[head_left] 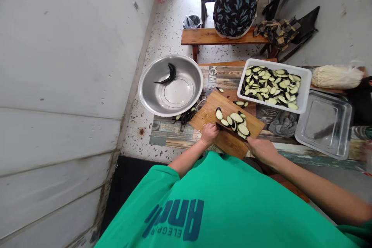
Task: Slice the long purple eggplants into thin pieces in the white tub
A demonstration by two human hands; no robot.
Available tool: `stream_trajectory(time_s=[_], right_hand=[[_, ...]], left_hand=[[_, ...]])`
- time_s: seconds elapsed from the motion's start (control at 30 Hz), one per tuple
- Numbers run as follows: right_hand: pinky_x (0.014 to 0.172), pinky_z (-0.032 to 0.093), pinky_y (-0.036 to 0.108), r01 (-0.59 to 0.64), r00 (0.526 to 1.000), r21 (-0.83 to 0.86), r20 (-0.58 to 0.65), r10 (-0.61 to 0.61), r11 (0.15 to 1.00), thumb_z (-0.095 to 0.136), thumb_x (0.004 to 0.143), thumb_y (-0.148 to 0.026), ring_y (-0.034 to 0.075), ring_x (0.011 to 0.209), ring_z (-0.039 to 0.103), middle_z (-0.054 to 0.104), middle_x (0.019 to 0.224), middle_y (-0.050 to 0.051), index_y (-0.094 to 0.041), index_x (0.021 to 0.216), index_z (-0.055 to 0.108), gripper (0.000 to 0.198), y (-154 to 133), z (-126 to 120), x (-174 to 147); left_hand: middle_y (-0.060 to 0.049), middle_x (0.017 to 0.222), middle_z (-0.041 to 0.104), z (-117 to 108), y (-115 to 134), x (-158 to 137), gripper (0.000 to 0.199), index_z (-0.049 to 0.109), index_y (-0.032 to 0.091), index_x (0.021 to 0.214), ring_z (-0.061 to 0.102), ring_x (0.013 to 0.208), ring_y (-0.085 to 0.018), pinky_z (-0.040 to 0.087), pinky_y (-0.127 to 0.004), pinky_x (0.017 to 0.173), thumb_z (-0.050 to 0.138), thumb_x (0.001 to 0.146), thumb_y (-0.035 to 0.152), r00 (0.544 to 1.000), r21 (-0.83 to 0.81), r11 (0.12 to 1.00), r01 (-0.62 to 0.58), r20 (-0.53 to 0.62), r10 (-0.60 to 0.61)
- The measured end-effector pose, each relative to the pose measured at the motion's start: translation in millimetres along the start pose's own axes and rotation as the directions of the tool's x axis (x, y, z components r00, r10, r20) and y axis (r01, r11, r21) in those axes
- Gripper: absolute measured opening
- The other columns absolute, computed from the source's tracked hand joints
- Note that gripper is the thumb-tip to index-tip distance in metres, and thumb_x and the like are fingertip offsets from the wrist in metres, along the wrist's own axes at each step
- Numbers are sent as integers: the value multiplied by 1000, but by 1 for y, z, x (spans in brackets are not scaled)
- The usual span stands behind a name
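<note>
My right hand (263,150) is closed around the handle of a knife (231,131), whose blade lies across the wooden cutting board (203,113). At the board's left part, my left hand (209,135) grips the dark end of an eggplant (220,127) beside the blade. Oval eggplant slices (243,129) with pale flesh and dark skin lie in a loose group just beyond the knife. A few more slices (240,103) rest past the board's far edge. The fingertips of my left hand are partly hidden.
A large metal basin (142,89) at left holds a dark whole eggplant (171,73). Eggplant trimmings (186,117) lie below it. At right are a white tub (304,85) of slices, a grey cloth (283,124) and a clear plastic lid (324,124). A person (235,4) sits on a bench (200,37) opposite.
</note>
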State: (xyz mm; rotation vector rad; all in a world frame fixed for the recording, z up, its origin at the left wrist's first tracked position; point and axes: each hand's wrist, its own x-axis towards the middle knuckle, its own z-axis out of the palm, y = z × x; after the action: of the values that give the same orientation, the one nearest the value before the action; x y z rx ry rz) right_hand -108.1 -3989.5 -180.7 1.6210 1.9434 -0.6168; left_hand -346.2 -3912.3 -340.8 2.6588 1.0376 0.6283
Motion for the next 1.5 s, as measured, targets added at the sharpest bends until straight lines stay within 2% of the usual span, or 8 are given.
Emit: stream_trajectory(time_s=[0.13,0.37,0.47,0.57,0.7,0.9,1.3,1.5], right_hand=[[59,42,29,11,1000,5,9,-11,1000,28,98,-37,27,80,70,72,87,16,-14,104,57,38,-1,2,19],[65,44,29,-40,996,76,-82,46,996,25,98,-43,25,84,69,71,92,17,-13,111,57,46,-33,14,66],[64,43,28,-97,990,123,-91,108,988,23,98,-44,23,82,68,71,93,15,-15,114,56,47,-33,16,64],[61,41,28,-129,986,134,-83,141,982,23,98,-46,22,80,68,71,92,14,-17,112,56,47,-26,13,50],[60,40,28,-81,994,69,-66,86,994,23,98,-46,23,79,68,71,89,13,-18,110,56,45,-19,2,29],[59,41,28,-21,1000,41,-2,21,999,24,98,-42,24,82,69,71,87,14,-16,109,56,43,-17,-4,17],[64,44,28,5,1000,12,21,-5,1000,31,98,-43,25,86,70,72,89,15,-14,104,57,40,-8,3,25],[64,43,28,-21,997,98,-71,28,995,28,98,-44,23,86,69,72,95,14,-14,104,57,42,-43,16,63]], left_hand=[[-6,84,64,2,-3,0,36,65,19,78,54,83,-17,38,-34,77,36,99,24,1000,13,1000,-14,17,14],[-8,93,66,-3,-5,1,26,69,20,91,55,86,-19,39,-36,79,44,97,25,999,18,999,-28,41,28],[-9,95,66,-10,-5,-1,24,69,20,97,55,88,-20,41,-38,81,45,96,24,999,55,998,-11,44,8],[-8,94,66,-14,-8,-3,29,68,19,93,56,88,-18,44,-36,79,40,99,25,998,20,999,-30,52,29],[-8,93,66,-11,-10,-6,38,67,17,85,56,89,-18,47,-34,79,34,101,26,999,-39,999,-25,40,26],[-9,89,65,-5,-12,-8,37,67,17,84,56,88,-18,47,-35,79,35,100,26,999,-38,999,-7,39,9],[-8,91,67,1,-18,-12,39,65,17,78,59,86,-17,50,-35,78,34,100,24,999,-84,996,-38,34,41],[-10,95,68,3,-19,-11,38,67,16,81,61,90,-19,51,-36,80,36,100,26,998,-104,994,-30,60,36]])
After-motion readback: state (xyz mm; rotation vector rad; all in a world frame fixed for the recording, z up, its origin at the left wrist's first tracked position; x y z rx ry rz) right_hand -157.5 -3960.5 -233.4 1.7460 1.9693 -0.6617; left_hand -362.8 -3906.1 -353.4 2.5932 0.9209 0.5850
